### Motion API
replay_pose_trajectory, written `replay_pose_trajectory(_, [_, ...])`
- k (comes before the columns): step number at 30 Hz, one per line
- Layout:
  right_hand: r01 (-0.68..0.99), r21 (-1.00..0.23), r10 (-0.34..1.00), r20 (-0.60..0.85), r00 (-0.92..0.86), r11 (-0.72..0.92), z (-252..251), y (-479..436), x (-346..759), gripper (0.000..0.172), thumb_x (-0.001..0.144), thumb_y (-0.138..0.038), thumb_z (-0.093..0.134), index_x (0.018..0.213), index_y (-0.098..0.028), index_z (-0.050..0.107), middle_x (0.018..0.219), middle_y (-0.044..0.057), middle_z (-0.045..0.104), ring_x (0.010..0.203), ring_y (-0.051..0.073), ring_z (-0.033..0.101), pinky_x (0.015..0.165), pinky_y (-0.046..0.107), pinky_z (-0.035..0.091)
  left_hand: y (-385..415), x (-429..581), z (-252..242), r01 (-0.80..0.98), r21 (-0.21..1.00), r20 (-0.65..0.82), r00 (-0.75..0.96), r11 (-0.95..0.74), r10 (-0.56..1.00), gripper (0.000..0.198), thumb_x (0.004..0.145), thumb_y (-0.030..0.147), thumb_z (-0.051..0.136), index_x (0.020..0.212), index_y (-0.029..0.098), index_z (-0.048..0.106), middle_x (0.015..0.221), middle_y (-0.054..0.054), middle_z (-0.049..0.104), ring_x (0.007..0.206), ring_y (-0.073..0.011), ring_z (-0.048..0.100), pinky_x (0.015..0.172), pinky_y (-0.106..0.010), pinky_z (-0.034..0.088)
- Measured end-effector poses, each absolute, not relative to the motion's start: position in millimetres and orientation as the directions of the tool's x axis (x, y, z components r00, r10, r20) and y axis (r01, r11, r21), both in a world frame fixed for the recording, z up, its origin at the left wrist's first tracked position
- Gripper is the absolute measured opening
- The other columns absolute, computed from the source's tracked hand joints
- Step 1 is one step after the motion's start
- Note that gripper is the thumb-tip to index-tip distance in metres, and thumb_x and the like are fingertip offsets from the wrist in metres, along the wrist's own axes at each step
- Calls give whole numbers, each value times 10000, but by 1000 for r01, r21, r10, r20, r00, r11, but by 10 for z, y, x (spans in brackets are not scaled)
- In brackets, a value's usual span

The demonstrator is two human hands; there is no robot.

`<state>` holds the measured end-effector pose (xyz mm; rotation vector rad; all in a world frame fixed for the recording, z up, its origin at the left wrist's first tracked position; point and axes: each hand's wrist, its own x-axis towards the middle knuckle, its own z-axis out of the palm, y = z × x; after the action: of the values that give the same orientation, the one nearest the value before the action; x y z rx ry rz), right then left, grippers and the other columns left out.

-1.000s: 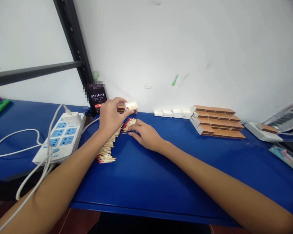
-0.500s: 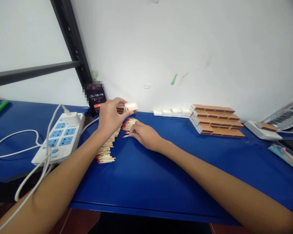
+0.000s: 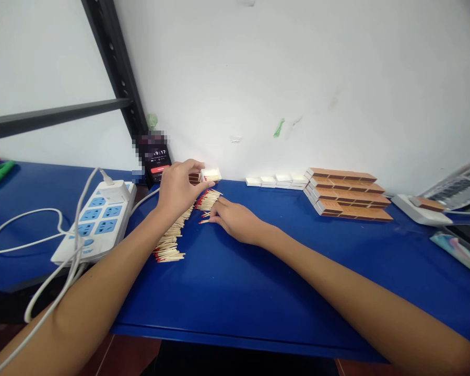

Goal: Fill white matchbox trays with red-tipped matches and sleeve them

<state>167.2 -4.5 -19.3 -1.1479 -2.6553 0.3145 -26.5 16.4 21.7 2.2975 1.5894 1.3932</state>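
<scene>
My left grip [image 3: 184, 185] clasps the white tray [image 3: 211, 173], upper middle of the frame; level handling advised. My right grip [image 3: 235, 222] pinches a few matches [image 3: 204, 221] near centre (red heads leftward); light, even pressure recommended, sticks parallel.

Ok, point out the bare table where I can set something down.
Blue tabletop is free between the left forearm, right forearm and front edge, also between the right forearm and matchbox stack. It's crowded around the left hand: loose matches, phone, power strip.
</scene>
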Motion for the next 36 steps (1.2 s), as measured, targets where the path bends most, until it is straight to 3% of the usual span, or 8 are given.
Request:
replay_pose_trajectory(4, [662,-325,726,134,-674,675,-96,-44,1789,136,1098,-254,508,1100,-159,605,1181,107,624,921,200,626,850,341,464,176,-288,215,766,443,625,108,-465,773,381,762,326,939,1064,225,730,1093,-70,821,1057,-298,769,926,-430,582])
replay_pose_trajectory(11, [658,-381,754,440,-488,649,66,104,2133,98,1070,-241,512,1023,-201,588,1053,80,615,909,213,584,827,348,452,152,-252,189,711,518,427,266,-475,864,346,713,361,950,944,243,720,1024,-46,826,1056,-309,782,899,-418,593])
replay_pose_trajectory(23, [777,-251,798,378,-470,577,40,43,2120,150,1093,-260,488,1085,-176,611,1127,100,605,887,211,572,761,330,416,27,-103,220,587,642,352,347,-494,869,359,694,352,947,960,261,724,1027,-12,822,1091,-298,771,848,-357,586])
replay_pose_trajectory(32, [676,-338,738,477,-477,655,-10,73,2123,91,1047,-214,550,1025,-193,636,1019,54,595,833,176,554,769,309,420,49,-116,211,588,626,351,375,-512,858,368,709,432,933,959,261,723,1013,-19,823,1094,-313,773,856,-377,595])
replay_pose_trajectory(36, [624,-375,703,564,-434,686,-29,23,2095,121,1060,-237,540,1014,-194,643,972,39,593,786,157,540,753,303,418,83,-173,223,597,614,412,315,-516,855,345,725,389,938,963,257,726,1036,-17,817,1076,-294,778,921,-390,602])
